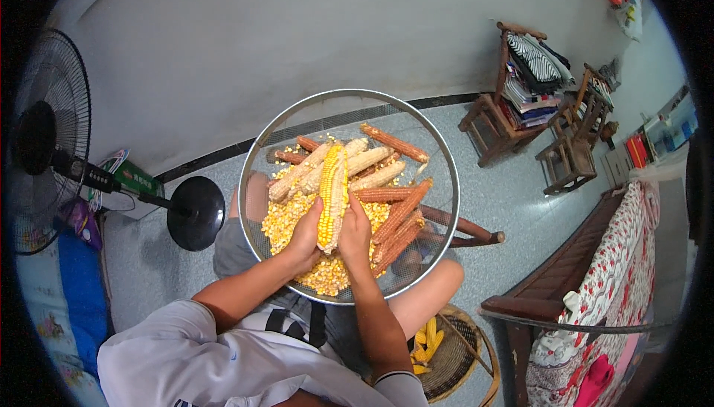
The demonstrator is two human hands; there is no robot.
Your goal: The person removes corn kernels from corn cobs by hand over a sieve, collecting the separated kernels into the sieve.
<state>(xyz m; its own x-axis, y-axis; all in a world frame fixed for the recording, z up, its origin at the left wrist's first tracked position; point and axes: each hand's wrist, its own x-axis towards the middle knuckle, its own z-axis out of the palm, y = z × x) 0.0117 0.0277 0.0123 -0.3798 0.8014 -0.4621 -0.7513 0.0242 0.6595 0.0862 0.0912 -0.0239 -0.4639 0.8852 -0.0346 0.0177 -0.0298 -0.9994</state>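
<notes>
A partly shelled ear of corn [332, 191] stands lengthwise between my hands, yellow kernels on its left side and a bare pale strip on its right. My left hand [305, 234] grips its lower left side, and my right hand [355, 230] closes round the lower right. Both are above a round wire-mesh sieve [357, 93] with a metal rim, resting over my legs. Loose yellow kernels [327, 279] cover its near and left part. Stripped cobs, several pale [366, 160] and several reddish-brown [401, 217], lie across its far and right part.
A woven basket [454, 366] holding yellow ears of corn [427, 346] sits by my right leg. At left stands a black pedestal fan [196, 213]. Wooden chairs [494, 128], one stacked with books, are at far right. A bed with a floral cover [602, 273] fills the near right.
</notes>
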